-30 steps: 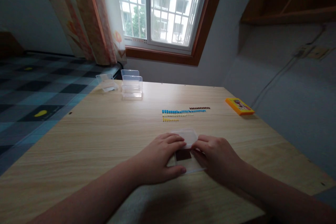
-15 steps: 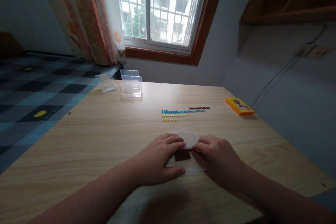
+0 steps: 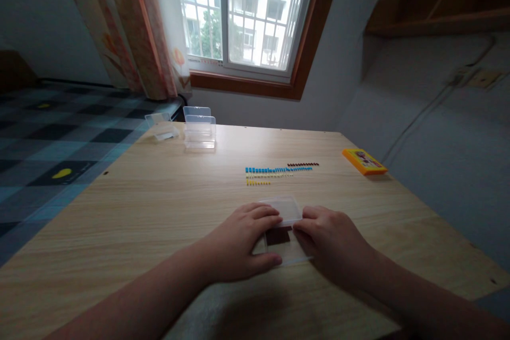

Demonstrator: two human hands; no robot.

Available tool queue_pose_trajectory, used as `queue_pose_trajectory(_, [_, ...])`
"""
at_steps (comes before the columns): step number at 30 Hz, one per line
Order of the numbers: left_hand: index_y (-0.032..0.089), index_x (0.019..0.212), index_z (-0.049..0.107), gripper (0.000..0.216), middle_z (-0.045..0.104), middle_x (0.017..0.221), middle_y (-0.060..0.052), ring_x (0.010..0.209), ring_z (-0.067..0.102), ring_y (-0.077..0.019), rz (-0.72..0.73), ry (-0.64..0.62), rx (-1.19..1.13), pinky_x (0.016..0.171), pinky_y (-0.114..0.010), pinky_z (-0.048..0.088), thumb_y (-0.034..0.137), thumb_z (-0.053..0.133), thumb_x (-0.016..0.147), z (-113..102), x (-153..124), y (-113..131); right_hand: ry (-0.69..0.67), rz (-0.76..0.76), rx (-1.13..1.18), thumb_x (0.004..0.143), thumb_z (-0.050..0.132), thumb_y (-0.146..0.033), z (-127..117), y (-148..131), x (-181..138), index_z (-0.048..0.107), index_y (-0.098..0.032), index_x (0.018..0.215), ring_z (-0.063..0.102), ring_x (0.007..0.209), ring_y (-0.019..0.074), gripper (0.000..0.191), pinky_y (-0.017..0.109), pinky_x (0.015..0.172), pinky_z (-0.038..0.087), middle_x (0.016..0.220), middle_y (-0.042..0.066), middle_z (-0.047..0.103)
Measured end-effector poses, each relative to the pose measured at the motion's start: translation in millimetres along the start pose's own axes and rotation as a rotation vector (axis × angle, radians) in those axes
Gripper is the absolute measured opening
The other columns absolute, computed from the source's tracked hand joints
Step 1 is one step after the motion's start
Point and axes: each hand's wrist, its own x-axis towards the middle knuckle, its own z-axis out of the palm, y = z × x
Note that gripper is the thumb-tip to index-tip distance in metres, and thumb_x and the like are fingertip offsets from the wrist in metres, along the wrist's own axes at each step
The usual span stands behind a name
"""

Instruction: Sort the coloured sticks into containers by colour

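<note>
A clear plastic box (image 3: 292,260) lies on the table with its lid (image 3: 283,206) tipped back on the far side. My left hand (image 3: 249,236) grips its left side, thumb at the near edge and fingers across the far edge. Dark brown pieces (image 3: 278,236) lie inside the box, packed close together. Over the right part of the box is my right hand (image 3: 324,231), its thumb and fingers pinched beside the brown pieces; whatever is between the fingertips is hidden. Beyond the box run rows of small brown (image 3: 303,164), blue (image 3: 279,169), pale (image 3: 269,175) and yellow pieces (image 3: 258,183).
More clear boxes (image 3: 200,133) stand open at the table's far left, beside another clear container (image 3: 162,126). An orange-yellow box (image 3: 364,162) lies near the right edge. A checked bed (image 3: 79,138) adjoins the table (image 3: 159,207) on the left.
My right fingers have drawn slightly closed and a little to the right, so more of the brown pieces shows. My left hand stays in place on the box.
</note>
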Motion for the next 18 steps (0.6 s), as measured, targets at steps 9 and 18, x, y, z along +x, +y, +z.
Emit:
queue_pose_trajectory(9, [0.018, 0.137, 0.064, 0.061, 0.063, 0.143, -0.013, 0.135, 0.055, -0.0351, -0.007, -0.006, 0.006, 0.119, -0.054, 0.04, 0.04, 0.081, 0.082, -0.2, -1.4, -0.6, 0.031, -0.044, 0.041, 0.092, 0.06, -0.014, 2.2, 0.8, -1.1, 0.076, -0.025, 0.088, 0.063, 0.077, 0.0152, 0.02, 0.028, 0.067, 0.036, 0.091, 0.001, 0.072])
queue_pose_trajectory(18, [0.017, 0.136, 0.065, 0.061, 0.064, 0.141, -0.013, 0.134, 0.055, -0.0343, -0.002, -0.006, 0.005, 0.119, -0.053, 0.04, 0.04, 0.081, 0.082, 0.2, -0.1, -1.0, 0.041, -0.042, 0.012, 0.092, 0.06, -0.015, 2.9, 1.6, -1.0, 0.077, -0.026, 0.088, 0.062, 0.075, 0.0158, 0.021, 0.029, 0.066, 0.034, 0.086, 0.001, 0.07])
